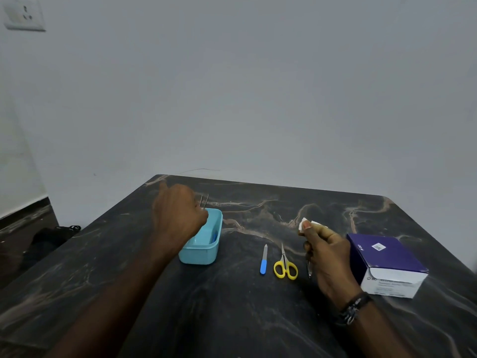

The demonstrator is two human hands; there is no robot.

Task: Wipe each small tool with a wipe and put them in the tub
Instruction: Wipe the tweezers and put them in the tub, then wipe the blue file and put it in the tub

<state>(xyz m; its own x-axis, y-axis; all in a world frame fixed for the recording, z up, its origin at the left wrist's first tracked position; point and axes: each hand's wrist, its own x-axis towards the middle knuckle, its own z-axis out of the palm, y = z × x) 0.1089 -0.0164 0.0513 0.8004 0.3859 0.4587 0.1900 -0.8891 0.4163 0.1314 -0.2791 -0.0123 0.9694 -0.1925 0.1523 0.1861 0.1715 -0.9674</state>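
My left hand [178,215] hovers over the far end of the light blue tub [206,251] and holds metal tweezers [204,201], whose two prongs stick up past my fingers. Something blue lies inside the tub. My right hand [325,251] pinches a small white wipe [303,223] between thumb and fingers, to the right of the tub. On the table lie a nail file with a blue handle [263,259] and small yellow-handled scissors [285,264]. A thin metal tool [309,270] shows beside my right palm, mostly hidden.
A purple and white box [387,264] stands at the right of the dark marbled table [232,306], close to my right wrist. A grey wall rises behind the table's far edge. A dark bag [49,239] lies on the floor at left.
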